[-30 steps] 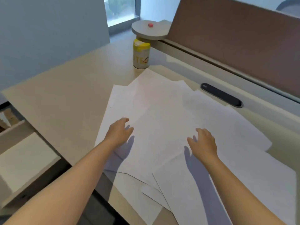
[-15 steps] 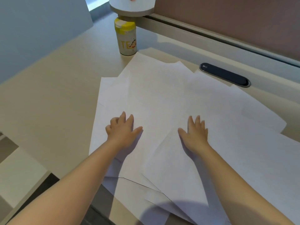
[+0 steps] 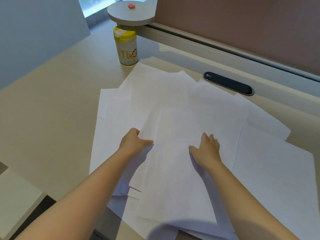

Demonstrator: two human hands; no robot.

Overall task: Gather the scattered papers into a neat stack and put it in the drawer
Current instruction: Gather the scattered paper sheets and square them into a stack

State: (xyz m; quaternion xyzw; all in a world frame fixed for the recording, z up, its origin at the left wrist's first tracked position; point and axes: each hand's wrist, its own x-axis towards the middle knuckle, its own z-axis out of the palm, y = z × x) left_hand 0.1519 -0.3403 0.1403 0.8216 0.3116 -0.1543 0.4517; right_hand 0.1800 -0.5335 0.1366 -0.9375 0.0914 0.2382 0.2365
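Several white sheets of paper [image 3: 173,104] lie fanned and overlapping across the beige desk [image 3: 52,110]. The top sheet [image 3: 173,170] lies nearly straight in front of me. My left hand [image 3: 133,144] is at that sheet's left edge, fingers tucked under it and thumb lying on top. My right hand [image 3: 206,149] rests flat on the same sheet with its fingers spread. At the lower left, below the desk edge, a pale flat surface [image 3: 15,196] shows; I cannot tell whether it is the drawer.
A yellow-lidded canister [image 3: 126,47] stands behind the papers under a round grey shelf [image 3: 131,16] carrying a small red item [image 3: 131,5]. A dark oval cable slot [image 3: 228,84] sits at the back right. A brown partition [image 3: 242,26] closes the far side.
The top sheet has swung round to lie straighter under both hands. My left hand's fingers have slipped under its left edge. The view has moved closer.
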